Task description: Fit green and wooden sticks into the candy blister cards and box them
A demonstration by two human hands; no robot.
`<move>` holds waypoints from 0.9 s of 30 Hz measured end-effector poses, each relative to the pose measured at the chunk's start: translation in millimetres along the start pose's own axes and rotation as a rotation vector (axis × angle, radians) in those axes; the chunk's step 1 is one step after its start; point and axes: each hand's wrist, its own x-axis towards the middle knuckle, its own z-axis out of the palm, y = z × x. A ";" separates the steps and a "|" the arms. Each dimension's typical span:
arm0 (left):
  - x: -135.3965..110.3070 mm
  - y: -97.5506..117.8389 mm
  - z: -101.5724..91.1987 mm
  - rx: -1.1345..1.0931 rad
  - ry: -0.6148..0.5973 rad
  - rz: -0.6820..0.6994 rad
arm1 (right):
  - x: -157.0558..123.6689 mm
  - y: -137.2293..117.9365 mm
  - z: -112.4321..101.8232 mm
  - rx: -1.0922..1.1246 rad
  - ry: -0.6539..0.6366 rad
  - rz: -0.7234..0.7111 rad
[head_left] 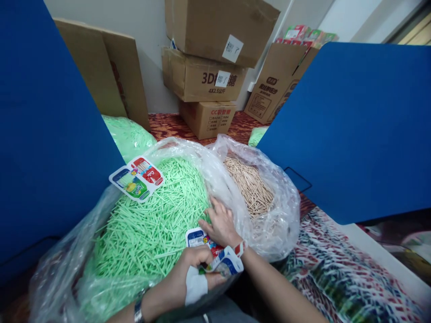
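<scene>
Presumably for reach, the green bag (70,255), heaped with green sticks (161,215), and smaller brown bag (286,211) stand open before you. Your right hand (220,224), half spread, lies at the green sticks' edge; its grip cannot be told. Your left hand (193,271) holds cards (230,264) nearby, apparently handy. A loose card (137,178) tops the sticks.

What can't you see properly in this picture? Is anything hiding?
In the head view:
- Cards in the left hand: fingers cover part of their printing.
- Green sticks deep in the heap: the upper ones hide them.
- Green bag at the back: the left blue panel hides part.
- Top cardboard box: cut off by the upper edge.
- Bottom cardboard box: its small lettering is too tiny.
</scene>
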 end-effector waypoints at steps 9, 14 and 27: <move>-3.2 7.3 -2.0 -0.030 -0.005 0.017 | 4.4 -13.5 8.0 -0.067 0.025 0.082; -3.8 12.4 -2.2 -0.046 -0.011 0.010 | 4.9 -13.9 14.4 -0.088 0.047 0.115; -9.6 9.3 -7.9 0.005 0.045 0.009 | 8.2 -9.5 -10.9 0.090 0.165 0.107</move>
